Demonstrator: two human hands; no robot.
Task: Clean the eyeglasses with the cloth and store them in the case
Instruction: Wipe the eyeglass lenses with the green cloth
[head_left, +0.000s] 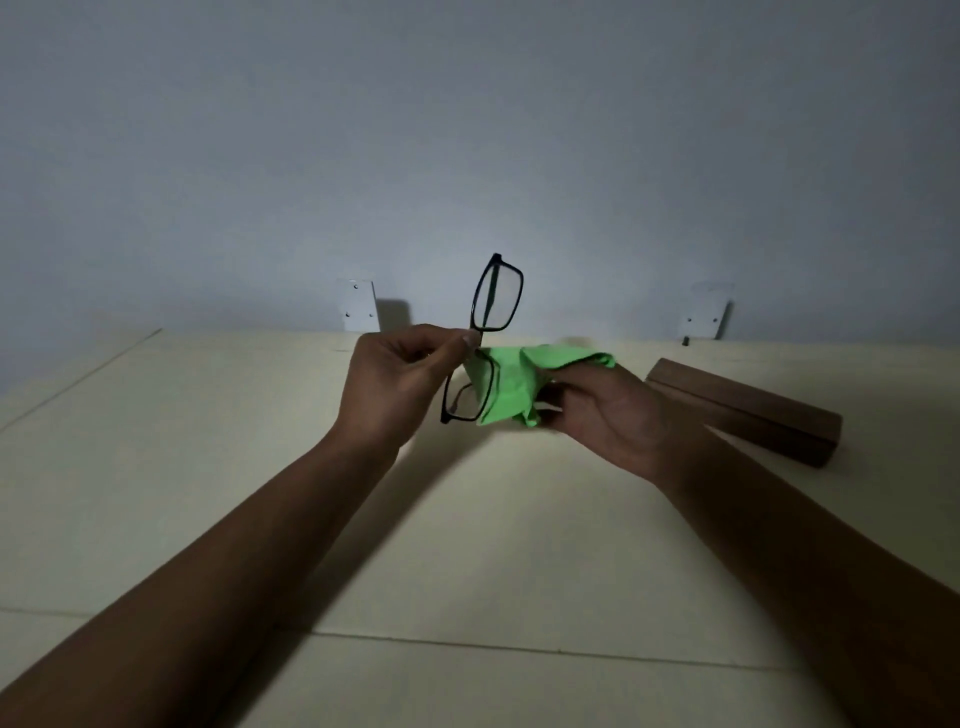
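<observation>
Cream tabletop (208, 467) (dim), grey wall (467, 130)

The green cloth (511, 387) covers the right hand's fingers (558, 397); both forearms are cut off at the 6 o'clock edge

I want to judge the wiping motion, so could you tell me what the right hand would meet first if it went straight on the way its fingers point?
Probably the lower lens of the eyeglasses, through the green cloth that the right hand holds; depth is unclear.
</observation>
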